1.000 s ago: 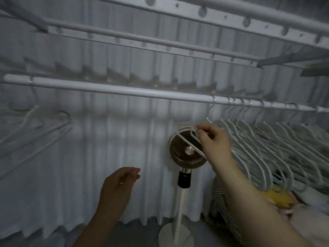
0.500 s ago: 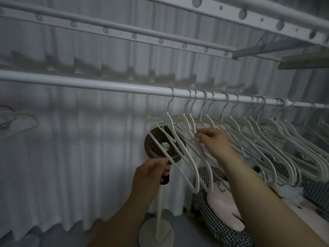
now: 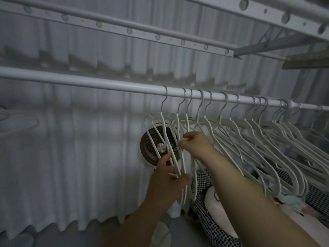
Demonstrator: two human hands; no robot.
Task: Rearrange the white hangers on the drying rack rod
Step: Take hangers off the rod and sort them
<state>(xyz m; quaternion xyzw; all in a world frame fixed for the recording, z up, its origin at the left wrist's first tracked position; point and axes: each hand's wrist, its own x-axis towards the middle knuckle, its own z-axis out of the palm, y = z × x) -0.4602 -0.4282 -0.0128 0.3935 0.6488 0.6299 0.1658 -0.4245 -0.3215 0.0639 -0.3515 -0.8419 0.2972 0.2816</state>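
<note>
Currently hooked on the long white metal rod (image 3: 106, 84), right of its middle and packed close: white plastic hangers with grey wire hooks (image 3: 252, 129). Left grip (image 3: 165, 180) curled round the lower bars of the leftmost few; right grip (image 3: 197, 145) pinching a hanger arm just beside. Likely to snag on crossed arms, dragging neighbouring hooks along if pulled left as a bunch. Could also lift a hook off the rod with an upward tug, dropping a hanger toward the round standing fan (image 3: 154, 148) far behind. Safer slid singly, hooks kept seated.
</note>
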